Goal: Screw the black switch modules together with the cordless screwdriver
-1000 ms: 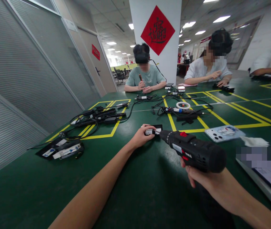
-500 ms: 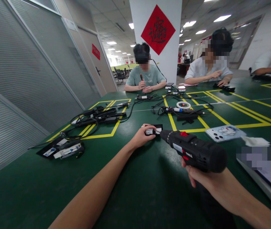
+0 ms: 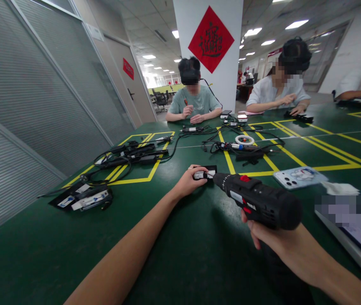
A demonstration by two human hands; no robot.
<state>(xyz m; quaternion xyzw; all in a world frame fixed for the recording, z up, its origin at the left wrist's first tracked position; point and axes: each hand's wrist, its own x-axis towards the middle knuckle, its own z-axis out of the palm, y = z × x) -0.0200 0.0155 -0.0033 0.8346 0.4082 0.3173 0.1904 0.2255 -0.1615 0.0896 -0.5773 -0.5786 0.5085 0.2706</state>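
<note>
A black cordless drill (image 3: 258, 199) with red details points away to the left, and my right hand (image 3: 272, 237) is wrapped round its grip. Its bit meets a small black part with white labels (image 3: 211, 173) on the green table (image 3: 180, 254). My left hand (image 3: 190, 181) has its fingers closed on that part's left side, holding it against the tabletop. The fingers cover much of the part, so its kind and the exact spot the bit touches are hard to make out.
Black devices and cables (image 3: 136, 154) lie at the left, with a labelled black piece (image 3: 86, 198) nearer. Tools and a white ring (image 3: 244, 140) lie ahead. A phone (image 3: 299, 177), tissue (image 3: 340, 188) and laptop (image 3: 358, 228) are at right. Several people sit across the table.
My hands, the drill and the labelled part stay almost still. Across the table, the person's hand with the orange-handled tool has shifted slightly to the left.
</note>
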